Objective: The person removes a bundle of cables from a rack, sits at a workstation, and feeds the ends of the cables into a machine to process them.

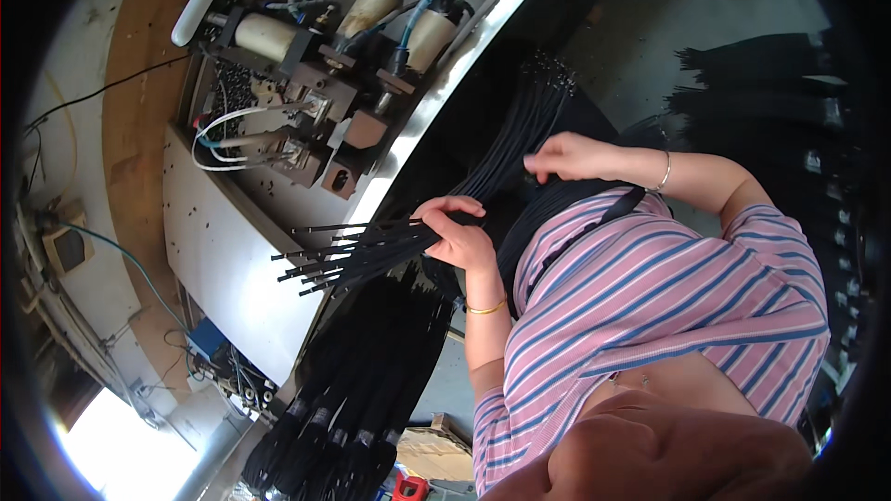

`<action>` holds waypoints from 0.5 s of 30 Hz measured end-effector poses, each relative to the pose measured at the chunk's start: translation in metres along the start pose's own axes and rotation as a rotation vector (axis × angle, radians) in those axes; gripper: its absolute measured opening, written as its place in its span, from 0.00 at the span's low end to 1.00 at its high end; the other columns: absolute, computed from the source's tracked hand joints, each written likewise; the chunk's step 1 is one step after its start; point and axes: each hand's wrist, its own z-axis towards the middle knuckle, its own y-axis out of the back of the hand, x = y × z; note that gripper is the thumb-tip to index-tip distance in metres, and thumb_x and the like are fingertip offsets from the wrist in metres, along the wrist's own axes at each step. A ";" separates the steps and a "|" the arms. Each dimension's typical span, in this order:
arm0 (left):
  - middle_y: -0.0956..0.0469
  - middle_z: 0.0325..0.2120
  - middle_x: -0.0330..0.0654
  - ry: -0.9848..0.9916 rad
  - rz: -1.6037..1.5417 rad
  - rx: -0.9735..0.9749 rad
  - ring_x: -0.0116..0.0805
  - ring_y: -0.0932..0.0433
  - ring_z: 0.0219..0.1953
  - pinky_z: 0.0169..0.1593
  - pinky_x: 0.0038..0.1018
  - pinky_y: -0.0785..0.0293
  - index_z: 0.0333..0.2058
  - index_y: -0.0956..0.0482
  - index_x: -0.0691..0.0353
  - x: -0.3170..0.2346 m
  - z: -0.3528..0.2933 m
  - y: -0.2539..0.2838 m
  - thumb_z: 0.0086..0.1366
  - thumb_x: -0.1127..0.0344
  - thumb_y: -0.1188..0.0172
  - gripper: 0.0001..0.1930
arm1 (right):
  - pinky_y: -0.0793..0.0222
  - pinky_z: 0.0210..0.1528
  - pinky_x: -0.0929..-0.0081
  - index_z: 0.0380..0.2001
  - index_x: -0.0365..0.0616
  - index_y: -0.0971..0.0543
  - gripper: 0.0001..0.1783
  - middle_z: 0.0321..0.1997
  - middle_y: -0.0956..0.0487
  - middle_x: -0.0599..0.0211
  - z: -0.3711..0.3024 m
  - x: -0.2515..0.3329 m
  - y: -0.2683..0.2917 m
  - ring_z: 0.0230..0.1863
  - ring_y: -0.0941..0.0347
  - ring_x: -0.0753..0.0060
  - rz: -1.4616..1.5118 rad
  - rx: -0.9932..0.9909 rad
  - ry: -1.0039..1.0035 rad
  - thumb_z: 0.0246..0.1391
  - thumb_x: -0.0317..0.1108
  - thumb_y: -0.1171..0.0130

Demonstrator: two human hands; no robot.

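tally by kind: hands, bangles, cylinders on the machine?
Hands: 2, left hand gripping black cords, right hand on the cord bundle
Bangles: 2, gold bangle, silver bangle
Cylinders: 3
Total: 7

Beside the machine (306, 65) with three cream cylinders (369, 7): two hands, two bangles (484, 309), and black cords (371, 246) too many to count.

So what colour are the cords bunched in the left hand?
Black, all of them. The cords in the left hand show best in the head view.
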 end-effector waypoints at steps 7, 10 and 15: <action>0.31 0.14 0.39 0.067 0.064 0.169 0.25 0.33 0.15 0.22 0.20 0.33 0.31 0.30 0.67 0.000 -0.015 -0.003 0.70 0.70 0.56 0.10 | 0.37 0.27 0.80 0.40 0.42 0.23 0.19 0.34 0.24 0.70 -0.023 0.077 -0.023 0.22 0.36 0.82 -0.234 -0.058 0.786 0.52 0.44 0.36; 0.28 0.18 0.38 0.170 0.155 0.253 0.24 0.29 0.20 0.26 0.18 0.32 0.31 0.27 0.69 0.005 -0.026 0.001 0.69 0.71 0.50 0.08 | 0.36 0.28 0.79 0.42 0.42 0.24 0.27 0.37 0.26 0.67 -0.016 0.118 -0.038 0.23 0.33 0.79 -0.271 -0.005 0.965 0.47 0.53 0.34; 0.22 0.24 0.41 -0.013 0.425 0.387 0.24 0.25 0.26 0.33 0.20 0.30 0.37 0.25 0.73 0.016 -0.023 0.013 0.67 0.71 0.45 0.08 | 0.32 0.31 0.67 0.27 0.38 0.22 0.26 0.21 0.25 0.60 0.006 0.136 -0.059 0.27 0.25 0.59 -0.208 0.242 0.803 0.47 0.55 0.35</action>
